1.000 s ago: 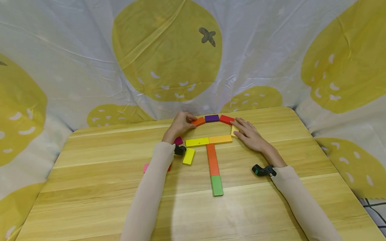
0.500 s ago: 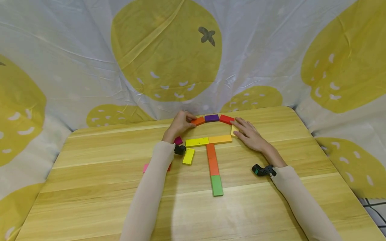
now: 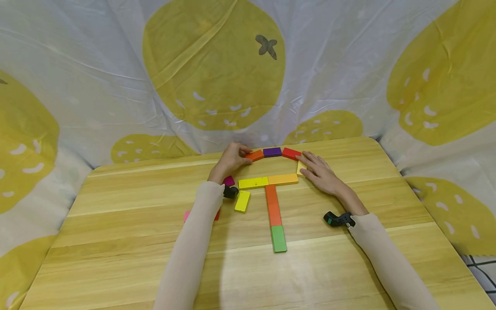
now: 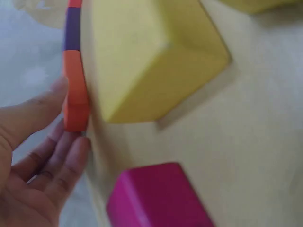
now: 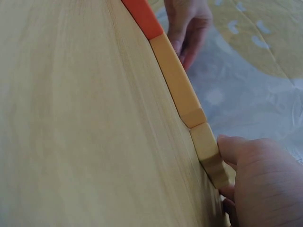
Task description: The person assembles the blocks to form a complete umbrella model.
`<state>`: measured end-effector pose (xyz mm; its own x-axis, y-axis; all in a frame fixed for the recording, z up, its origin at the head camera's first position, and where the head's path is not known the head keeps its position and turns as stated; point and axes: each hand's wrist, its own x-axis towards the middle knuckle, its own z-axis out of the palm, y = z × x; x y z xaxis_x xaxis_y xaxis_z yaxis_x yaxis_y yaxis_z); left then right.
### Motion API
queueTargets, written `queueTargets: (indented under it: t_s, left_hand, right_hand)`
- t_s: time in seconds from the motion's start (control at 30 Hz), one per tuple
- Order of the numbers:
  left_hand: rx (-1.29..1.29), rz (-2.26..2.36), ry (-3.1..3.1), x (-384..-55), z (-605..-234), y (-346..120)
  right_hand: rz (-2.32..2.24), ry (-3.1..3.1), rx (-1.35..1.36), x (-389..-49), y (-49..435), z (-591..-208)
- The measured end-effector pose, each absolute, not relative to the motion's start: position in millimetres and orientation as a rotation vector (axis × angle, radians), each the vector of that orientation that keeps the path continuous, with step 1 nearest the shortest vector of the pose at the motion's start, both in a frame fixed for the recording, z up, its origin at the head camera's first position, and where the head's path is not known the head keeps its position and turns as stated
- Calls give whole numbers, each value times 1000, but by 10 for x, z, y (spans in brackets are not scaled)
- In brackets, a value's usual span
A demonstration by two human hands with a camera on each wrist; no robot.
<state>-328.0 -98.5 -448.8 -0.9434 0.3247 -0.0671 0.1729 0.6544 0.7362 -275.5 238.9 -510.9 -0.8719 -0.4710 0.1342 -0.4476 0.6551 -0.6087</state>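
Observation:
My left hand (image 3: 232, 158) pinches the left end of an orange block (image 3: 255, 155) between thumb and fingers, at the back of the table. Beside it a purple block (image 3: 272, 152) and a red block (image 3: 291, 153) continue a curved row. At the row's right end my right hand (image 3: 320, 174) holds a pale yellow block (image 5: 207, 150), with its thumb on one side; the hand partly hides this block in the head view. A fingertip reaches the red block's edge. Below the curve, a yellow block (image 3: 253, 182) and a light orange block (image 3: 283, 179) lie end to end.
Orange blocks (image 3: 273, 204) and a green block (image 3: 279, 239) run down from that bar, forming a T. A loose yellow block (image 3: 242, 201) and a magenta block (image 3: 229, 181) lie near the left wrist. The left sleeve partly covers a pink block (image 3: 187, 215) and a red piece (image 3: 217, 214).

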Motion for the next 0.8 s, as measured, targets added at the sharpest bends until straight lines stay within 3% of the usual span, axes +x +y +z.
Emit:
queueTargets:
  t_s: [0.37,0.8]
  left_hand:
    - [567,1047,2597,-3106,-4257,-1369]
    - [661,954,2438,-2648,-4242,-1885]
  right_hand:
    - [-1035,2831,-789,-2754,2386,-5094]
    - [-1037,2817,-781,-2739,2390,-5098]
